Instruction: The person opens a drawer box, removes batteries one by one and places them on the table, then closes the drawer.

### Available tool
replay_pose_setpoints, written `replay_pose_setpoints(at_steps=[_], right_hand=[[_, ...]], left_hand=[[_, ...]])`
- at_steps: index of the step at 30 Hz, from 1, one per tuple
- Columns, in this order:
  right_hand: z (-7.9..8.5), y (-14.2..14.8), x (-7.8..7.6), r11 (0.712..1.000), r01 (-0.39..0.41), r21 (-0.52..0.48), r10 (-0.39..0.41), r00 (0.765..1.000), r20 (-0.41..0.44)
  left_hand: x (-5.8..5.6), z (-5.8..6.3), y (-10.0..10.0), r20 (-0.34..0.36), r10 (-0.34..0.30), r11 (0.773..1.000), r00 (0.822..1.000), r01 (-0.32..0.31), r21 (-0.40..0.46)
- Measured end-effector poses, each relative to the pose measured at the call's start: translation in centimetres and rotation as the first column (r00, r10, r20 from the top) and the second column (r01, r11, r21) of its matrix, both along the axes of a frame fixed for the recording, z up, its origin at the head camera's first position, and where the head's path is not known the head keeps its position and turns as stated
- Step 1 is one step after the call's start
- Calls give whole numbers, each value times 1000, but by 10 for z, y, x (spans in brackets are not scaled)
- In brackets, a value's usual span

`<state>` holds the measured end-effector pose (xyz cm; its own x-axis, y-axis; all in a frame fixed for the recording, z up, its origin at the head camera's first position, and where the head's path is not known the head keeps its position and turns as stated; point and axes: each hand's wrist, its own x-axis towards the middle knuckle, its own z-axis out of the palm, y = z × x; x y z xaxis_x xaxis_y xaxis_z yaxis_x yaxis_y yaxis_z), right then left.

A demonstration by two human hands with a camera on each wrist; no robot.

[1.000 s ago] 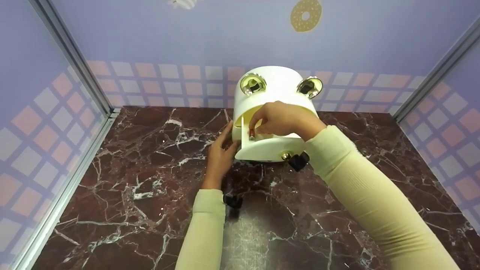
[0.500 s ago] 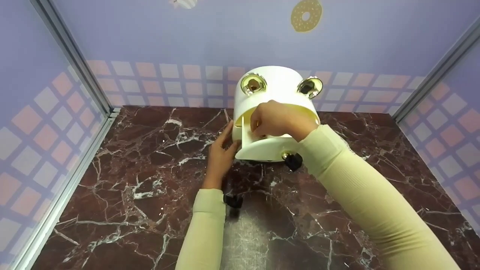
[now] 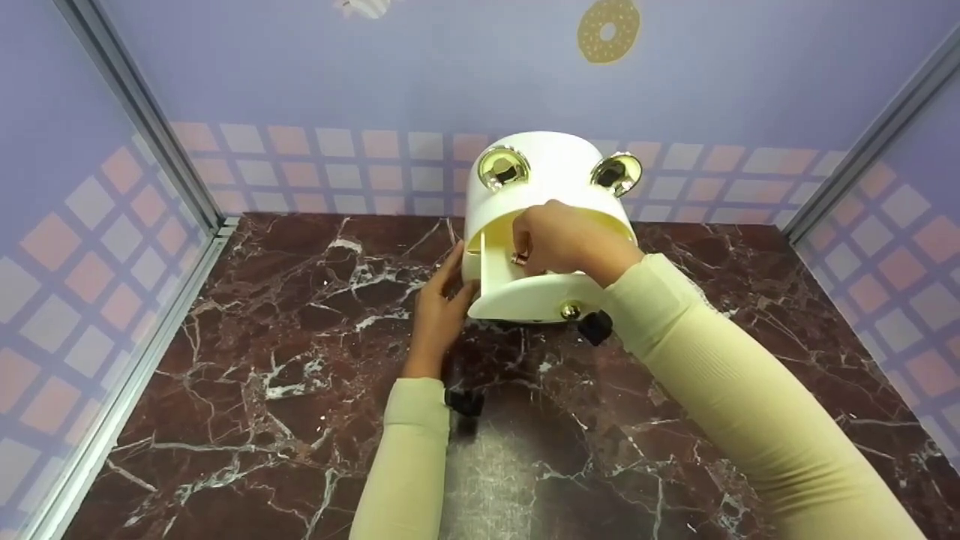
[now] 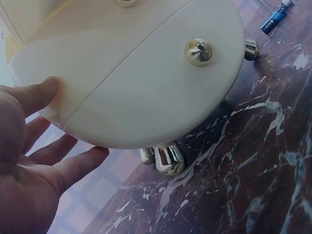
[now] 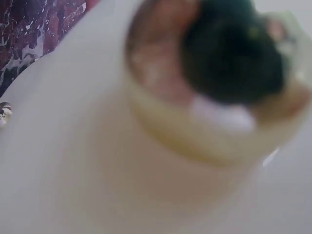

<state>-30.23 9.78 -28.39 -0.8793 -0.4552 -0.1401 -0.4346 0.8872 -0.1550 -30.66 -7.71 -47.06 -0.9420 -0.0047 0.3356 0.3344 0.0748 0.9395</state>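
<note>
A white rounded storage box (image 3: pixel 551 169) with two shiny gold ear-like discs stands at the back of the table. Its drawer (image 3: pixel 491 277) is pulled out at the front. My right hand (image 3: pixel 562 236) reaches into it from the right, fingers curled, pinching a small shiny copper-coloured thing (image 3: pixel 518 259), mostly hidden by the fingers. My left hand (image 3: pixel 441 311) steadies the box's left side. In the left wrist view, its thumb (image 4: pixel 36 97) lies on the white front and its fingers spread along the edge. A gold knob (image 5: pixel 224 146) looms blurred in the right wrist view.
Short gold feet (image 4: pixel 169 158) hold the box up from the dark red marbled table (image 3: pixel 300 375). Beyond the box, a small blue cylinder (image 4: pixel 274 20) lies on the table in the left wrist view. Patterned walls close in the back and both sides.
My right hand dipped deeper into the drawer, then came up slightly, the small thing now farther from the drawer's front left corner. My left hand has stayed put.
</note>
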Motion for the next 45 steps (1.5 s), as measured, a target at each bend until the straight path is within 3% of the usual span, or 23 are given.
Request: replay_pose_setpoints(at_steps=[7,15,24,27,34,45], right_hand=[[4,7,3,999,19,-37,-18,1000,17],[11,20,10,990,-49,-134,44,998,-35],[22,40,17,964,-45,-264,36,999,-39],[24,47,21,951,-23,-308,19,1000,-15],[27,60,28,926,-4,-378,9,1000,12],[29,85,41,897,18,-442,-17,1000,5]], left_hand=[[0,-1,-2,8,-9,1000,1000,9,-27],[-1,-2,-5,0,-20,1000,1000,20,-12],[-1,-1,-11,8,-4,1000,1000,4,6],[1,3,-13,18,-12,1000,1000,12,5],[22,28,-18,43,-40,999,998,41,-18],[23,30,-22,21,-30,1000,999,30,0]])
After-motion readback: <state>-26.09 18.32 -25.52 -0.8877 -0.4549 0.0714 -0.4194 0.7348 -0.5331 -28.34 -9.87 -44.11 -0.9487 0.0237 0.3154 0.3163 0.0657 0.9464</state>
